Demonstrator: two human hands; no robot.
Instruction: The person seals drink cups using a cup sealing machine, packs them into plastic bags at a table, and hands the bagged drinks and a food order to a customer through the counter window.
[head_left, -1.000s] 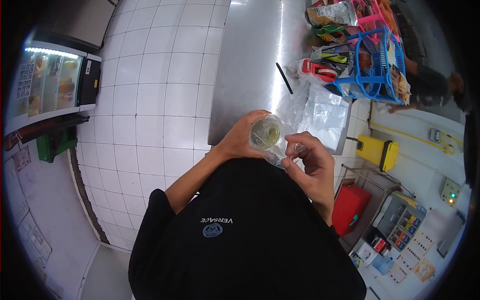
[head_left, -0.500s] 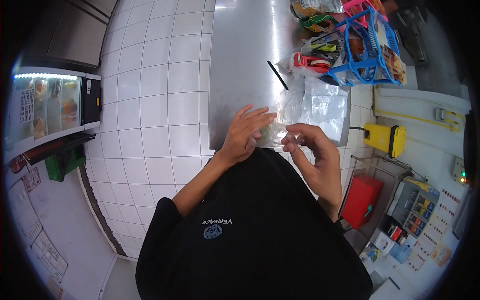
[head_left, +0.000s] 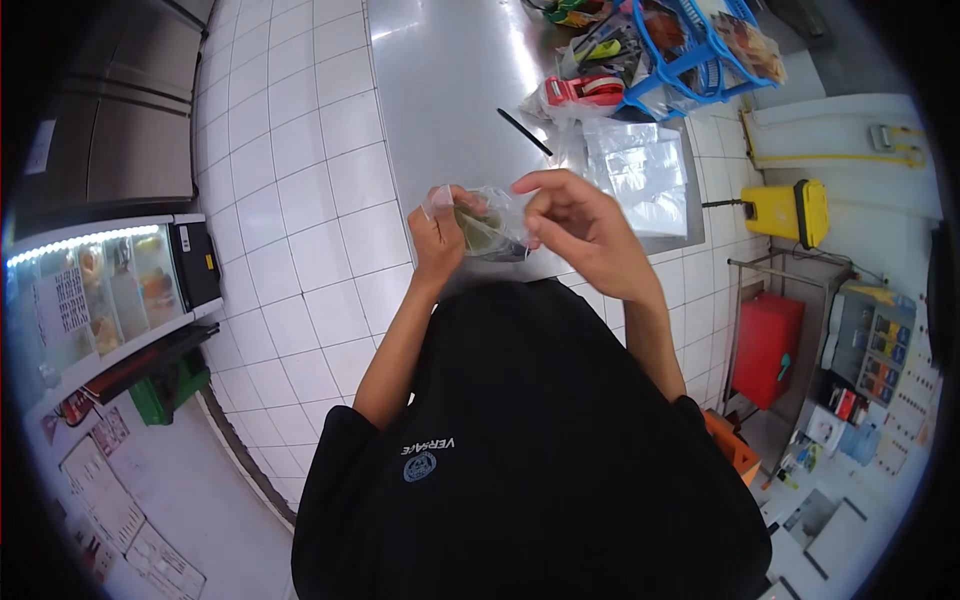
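Observation:
A clear plastic bag [head_left: 482, 232] with something green in its lower part is between my hands at the table's near edge. My left hand [head_left: 438, 235] is closed on the bag's left side, with clear film showing over its thumb and fingers. At the right side, my right hand [head_left: 580, 225] has its thumb and fingers curled together at the edge of the film; the exact contact is hard to see. Beyond my hands a thin black stick-like item [head_left: 525, 132] lies on the metal table. Flat clear plastic bags [head_left: 640, 170] lie to the right.
The steel table [head_left: 440, 90] carries a red tape dispenser [head_left: 590, 90] and a blue plastic basket [head_left: 690, 65] with packets at the far right. A yellow bin [head_left: 785, 215] and a red box [head_left: 768, 350] stand to the right. A lit display fridge [head_left: 100, 285] is at left.
My left hand has gone from spread fingers to gripping the bag. The bag with green contents now shows plainly between my hands. The view has shifted, so the table sits further left and up.

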